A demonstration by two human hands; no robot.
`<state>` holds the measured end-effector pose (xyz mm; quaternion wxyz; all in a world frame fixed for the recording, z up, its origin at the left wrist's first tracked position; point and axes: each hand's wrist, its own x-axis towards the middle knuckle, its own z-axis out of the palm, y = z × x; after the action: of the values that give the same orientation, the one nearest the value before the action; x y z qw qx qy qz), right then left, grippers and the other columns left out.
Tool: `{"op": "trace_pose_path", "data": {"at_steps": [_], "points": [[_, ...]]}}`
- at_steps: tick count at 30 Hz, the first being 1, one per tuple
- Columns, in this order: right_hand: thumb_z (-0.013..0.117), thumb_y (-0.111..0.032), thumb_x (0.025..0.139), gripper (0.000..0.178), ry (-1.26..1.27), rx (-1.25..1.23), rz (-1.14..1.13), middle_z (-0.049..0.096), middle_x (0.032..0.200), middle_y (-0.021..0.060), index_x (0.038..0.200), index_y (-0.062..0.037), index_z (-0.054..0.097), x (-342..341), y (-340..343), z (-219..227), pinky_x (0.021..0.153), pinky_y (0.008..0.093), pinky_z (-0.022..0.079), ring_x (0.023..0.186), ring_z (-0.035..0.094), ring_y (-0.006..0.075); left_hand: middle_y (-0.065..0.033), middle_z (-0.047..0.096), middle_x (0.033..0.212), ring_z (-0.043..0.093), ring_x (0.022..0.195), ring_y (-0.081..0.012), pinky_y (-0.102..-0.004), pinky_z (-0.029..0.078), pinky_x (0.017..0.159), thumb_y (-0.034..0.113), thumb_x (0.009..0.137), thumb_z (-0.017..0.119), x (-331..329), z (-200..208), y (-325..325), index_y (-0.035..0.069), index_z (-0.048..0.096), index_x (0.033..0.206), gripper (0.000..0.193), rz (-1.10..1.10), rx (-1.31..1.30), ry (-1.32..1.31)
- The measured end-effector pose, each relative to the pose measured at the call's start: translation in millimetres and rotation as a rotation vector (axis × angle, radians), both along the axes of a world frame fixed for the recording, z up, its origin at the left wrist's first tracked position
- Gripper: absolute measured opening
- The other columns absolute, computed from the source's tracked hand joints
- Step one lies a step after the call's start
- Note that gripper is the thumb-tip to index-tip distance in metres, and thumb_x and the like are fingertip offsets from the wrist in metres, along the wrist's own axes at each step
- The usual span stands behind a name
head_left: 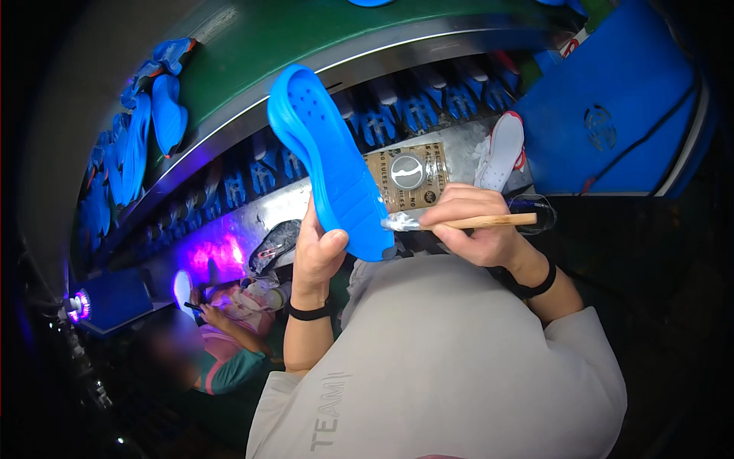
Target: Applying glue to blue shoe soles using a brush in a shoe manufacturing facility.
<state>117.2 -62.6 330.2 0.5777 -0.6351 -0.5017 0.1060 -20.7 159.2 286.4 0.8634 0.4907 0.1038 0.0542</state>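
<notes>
A blue shoe sole (336, 172) is held up in front of me, tilted, with the end that has small holes pointing away. My left hand (317, 249) is closed around its near part, the thumb pressed on the side. In my right hand (478, 226) is a brush (493, 221) with a wooden handle, pinched between thumb and fingers. Its whitish, wet-looking bristles meet the sole's right edge near the lower end. Just beyond the brush, a round dish (407, 171) with whitish content sits on a piece of printed brown cardboard (436, 157).
A white shoe with red trim (505, 145) and a dark shoe (277, 243) lie on the metal shelf. Blue soles line the rack (417, 111) beneath a green belt (344, 34). A blue panel (604, 107) stands right. At left, a co-worker's sleeve (233, 371) shows near a purple lamp (79, 306).
</notes>
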Motion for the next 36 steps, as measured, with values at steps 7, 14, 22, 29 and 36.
{"op": "trace_pose_path", "data": {"at_steps": [7, 14, 22, 29, 36], "points": [[0.061, 0.0, 0.088, 0.019, 0.099, 0.158, -0.302, 0.069, 0.085, 0.013, 0.104, 0.0048, 0.071, -4, -26, 3, 0.066, 0.0296, 0.05, 0.071, 0.063, 0.0185, -0.0241, 0.063, 0.126, 0.07, 0.104, -0.0343, -0.0444, 0.059, 0.089, 0.062, 0.082, 0.071, 66, 57, 50, -0.006, 0.043, 0.144, 0.096, -0.029, 0.03, -0.214], [0.059, -0.008, 0.1, 0.022, 0.205, 0.11, -0.413, 0.072, 0.091, 0.012, 0.118, 0.0031, 0.067, -22, -24, -11, 0.069, 0.0263, 0.052, 0.074, 0.064, 0.0146, -0.0374, 0.022, 0.158, 0.037, 0.137, -0.0611, -0.0588, 0.047, 0.108, 0.046, 0.108, 0.038, 188, 109, 193, -0.007, 0.01, 0.156, 0.077, 0.26, -0.354, -0.128], [0.071, -0.008, 0.089, 0.028, -0.24, 0.059, -0.151, 0.071, 0.091, 0.0148, 0.115, 0.0014, 0.064, 11, 31, 28, 0.072, 0.0337, 0.054, 0.077, 0.066, 0.0256, -0.0195, 0.071, 0.091, 0.071, 0.082, -0.0335, -0.0457, 0.056, 0.069, 0.021, 0.087, 0.067, 121, 5, 47, 0.001, 0.071, 0.098, 0.023, -0.324, 1.589, -0.3], [0.079, -0.046, 0.085, 0.068, 0.01, -0.611, 0.605, 0.065, 0.123, 0.0175, 0.132, -0.0045, 0.051, 10, 140, 12, 0.096, 0.0425, 0.051, 0.116, 0.063, 0.0361, -0.0028, 0.067, 0.092, 0.066, 0.067, -0.0083, -0.0178, 0.047, 0.059, 0.029, 0.096, 0.068, 99, -60, -68, 0.004, 0.058, 0.115, 0.033, -1.803, 2.365, 1.62], [0.082, -0.025, 0.08, 0.044, 0.098, -0.417, 0.733, 0.07, 0.101, 0.0094, 0.115, -0.0057, 0.064, -14, 161, -22, 0.085, 0.0372, 0.05, 0.098, 0.065, 0.0255, -0.0047, 0.068, 0.102, 0.066, 0.083, -0.0034, -0.0179, 0.051, 0.07, 0.016, 0.094, 0.072, 102, -51, -85, 0.004, 0.061, 0.119, 0.03, -1.865, 1.895, 1.646]]}}
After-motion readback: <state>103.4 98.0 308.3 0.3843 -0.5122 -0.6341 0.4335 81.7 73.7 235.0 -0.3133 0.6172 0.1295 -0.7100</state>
